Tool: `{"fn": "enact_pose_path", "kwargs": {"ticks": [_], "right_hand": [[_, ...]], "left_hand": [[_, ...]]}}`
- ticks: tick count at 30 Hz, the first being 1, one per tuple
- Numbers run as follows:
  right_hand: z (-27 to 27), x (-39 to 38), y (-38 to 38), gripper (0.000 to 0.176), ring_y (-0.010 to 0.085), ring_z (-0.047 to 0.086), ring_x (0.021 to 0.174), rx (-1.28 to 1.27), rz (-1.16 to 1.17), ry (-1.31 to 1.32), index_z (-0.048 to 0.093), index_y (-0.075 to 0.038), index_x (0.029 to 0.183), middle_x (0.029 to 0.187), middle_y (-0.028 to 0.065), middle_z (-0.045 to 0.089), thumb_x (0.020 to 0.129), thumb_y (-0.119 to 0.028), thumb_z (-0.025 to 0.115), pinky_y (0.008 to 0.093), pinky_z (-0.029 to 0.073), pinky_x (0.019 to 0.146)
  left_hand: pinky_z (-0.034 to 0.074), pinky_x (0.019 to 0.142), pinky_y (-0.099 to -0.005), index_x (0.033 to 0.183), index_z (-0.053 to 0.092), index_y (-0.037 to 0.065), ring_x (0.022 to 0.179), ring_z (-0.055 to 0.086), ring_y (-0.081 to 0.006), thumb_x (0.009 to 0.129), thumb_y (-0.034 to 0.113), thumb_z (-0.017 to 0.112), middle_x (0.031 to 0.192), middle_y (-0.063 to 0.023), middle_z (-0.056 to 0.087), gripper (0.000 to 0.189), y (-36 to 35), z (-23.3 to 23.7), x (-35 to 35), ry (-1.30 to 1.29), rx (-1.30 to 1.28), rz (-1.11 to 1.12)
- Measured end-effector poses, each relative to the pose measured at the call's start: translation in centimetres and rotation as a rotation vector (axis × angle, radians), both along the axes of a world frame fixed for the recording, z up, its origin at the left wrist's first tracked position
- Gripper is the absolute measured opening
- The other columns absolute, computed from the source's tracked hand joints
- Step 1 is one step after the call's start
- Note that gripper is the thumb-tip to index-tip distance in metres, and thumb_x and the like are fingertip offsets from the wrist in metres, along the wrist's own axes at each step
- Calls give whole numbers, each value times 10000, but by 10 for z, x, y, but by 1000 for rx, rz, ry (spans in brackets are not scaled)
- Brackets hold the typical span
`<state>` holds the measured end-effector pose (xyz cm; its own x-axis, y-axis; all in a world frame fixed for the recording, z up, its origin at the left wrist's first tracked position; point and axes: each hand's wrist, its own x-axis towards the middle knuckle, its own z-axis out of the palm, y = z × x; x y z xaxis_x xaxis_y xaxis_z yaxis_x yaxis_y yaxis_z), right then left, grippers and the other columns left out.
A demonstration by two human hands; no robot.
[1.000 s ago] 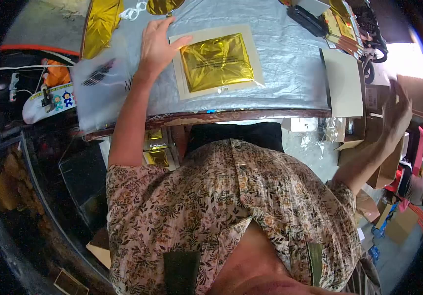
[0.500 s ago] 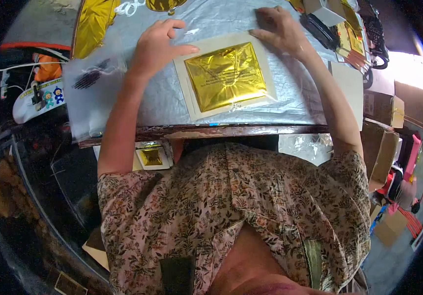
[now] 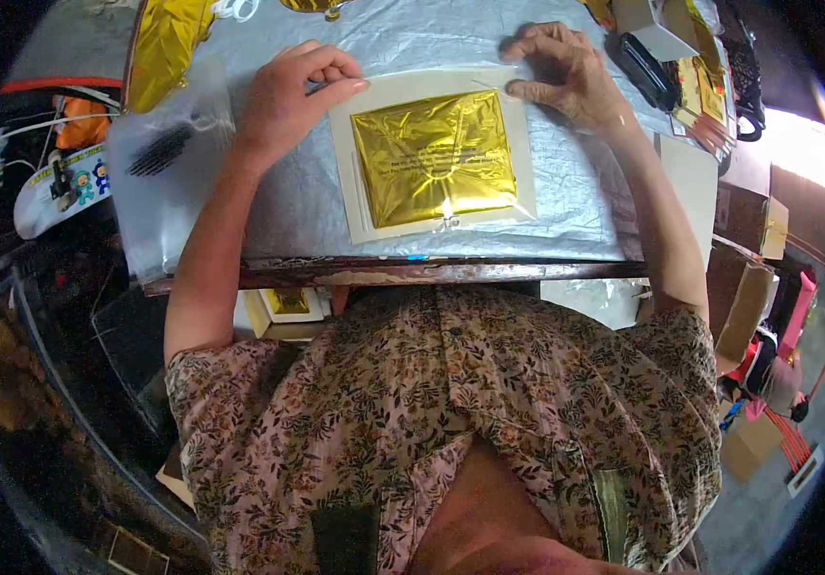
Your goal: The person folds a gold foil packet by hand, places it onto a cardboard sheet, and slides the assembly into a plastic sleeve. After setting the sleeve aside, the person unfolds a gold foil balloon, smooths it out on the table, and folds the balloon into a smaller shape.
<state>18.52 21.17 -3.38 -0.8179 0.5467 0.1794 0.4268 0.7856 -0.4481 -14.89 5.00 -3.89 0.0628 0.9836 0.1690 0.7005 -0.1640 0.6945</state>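
Note:
A folded gold foil sheet (image 3: 434, 155) lies on a cream card (image 3: 364, 216) inside a clear plastic sleeve, flat on the silver-covered table (image 3: 575, 206). My left hand (image 3: 288, 96) pinches the sleeve's far left corner between thumb and fingers. My right hand (image 3: 566, 67) pinches the far right corner in the same way. Both hands sit at the far edge of the packet, which is square to me.
A stack of clear bags (image 3: 168, 172) lies at the table's left. Gold foil (image 3: 158, 48) is bunched at the far left. A black tool (image 3: 647, 72) and gold packets (image 3: 705, 91) are at the far right. Cardboard boxes (image 3: 743, 287) stand to the right of the table.
My right hand swung in from beside the boxes onto the packet's far right corner. My left hand curled from flat into a pinch. The packet turned slightly and now lies straighter.

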Motion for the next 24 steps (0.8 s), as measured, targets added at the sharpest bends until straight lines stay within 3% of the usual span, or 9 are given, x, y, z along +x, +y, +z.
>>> {"fn": "enact_pose_path", "kwargs": {"ticks": [5, 8, 10, 11, 14, 16, 18, 19, 24], "right_hand": [[8, 4, -1, 350, 259, 552, 1269, -386, 84, 137, 711, -102, 1203, 1379, 52, 591, 857, -117, 766, 363, 418, 1111], [13, 15, -16, 390, 211, 620, 1102, -683, 0, 650, 693, 16, 1112, 1164, 93, 672, 838, 93, 426, 338, 473, 1001], [5, 44, -14, 263, 160, 614, 811, -906, -14, 680, 678, 22, 1016, 898, 82, 664, 854, 40, 472, 281, 498, 746], [7, 42, -16, 184, 84, 460, 592, -708, 4, 637, 661, 8, 941, 704, 12, 559, 869, 10, 491, 241, 370, 553], [38, 38, -28, 184, 58, 343, 544, -810, -199, 423, 670, -4, 961, 664, -40, 478, 909, -5, 494, 252, 287, 510], [26, 31, -24, 205, 28, 373, 555, -828, -251, 430, 710, -11, 1098, 675, -59, 507, 967, -99, 579, 233, 311, 522], [20, 10, -28, 386, 18, 434, 609, -539, -330, 366, 688, -60, 1314, 698, -55, 561, 968, -228, 719, 222, 334, 545], [20, 10, -23, 483, 20, 516, 692, -482, -344, 157, 673, -122, 1381, 775, -32, 658, 935, -265, 789, 209, 410, 603], [6, -11, -28, 308, 45, 613, 807, -452, -299, 131, 753, -78, 1239, 922, 4, 755, 943, -166, 768, 208, 506, 747]], "left_hand": [[489, 773, -275, 1000, 717, 68, 841, 620, -128, 891, 124, 775, 894, -15, 638, 136, -1, -6, -4, -98, -29, -4], [507, 766, -300, 996, 713, 67, 839, 638, -155, 891, 116, 762, 883, -31, 635, 126, -4, 0, 0, -63, -10, -2], [522, 763, -322, 987, 710, 64, 831, 649, -178, 888, 120, 756, 859, -40, 630, 122, -3, -1, 3, -54, 9, 1], [521, 770, -323, 1006, 714, 67, 833, 649, -179, 890, 116, 753, 863, -43, 630, 131, -3, -4, 2, -47, 28, -7], [517, 782, -324, 1038, 726, 74, 836, 649, -182, 894, 115, 748, 874, -45, 633, 151, -4, -5, 4, -49, 48, -13], [515, 786, -325, 1052, 732, 77, 836, 649, -183, 897, 117, 747, 880, -44, 636, 161, -6, -5, 4, -56, 47, -9], [512, 790, -323, 1072, 741, 84, 848, 654, -189, 901, 122, 745, 886, -44, 639, 176, -5, -7, 3, -59, 56, -18], [512, 790, -323, 1072, 741, 84, 848, 654, -189, 901, 122, 745, 886, -44, 639, 176, -5, -7, 2, -57, 59, -16], [515, 804, -332, 1032, 747, 76, 899, 663, -211, 905, 132, 745, 904, -46, 652, 139, -5, -8, 1, -45, 81, -22]]}}
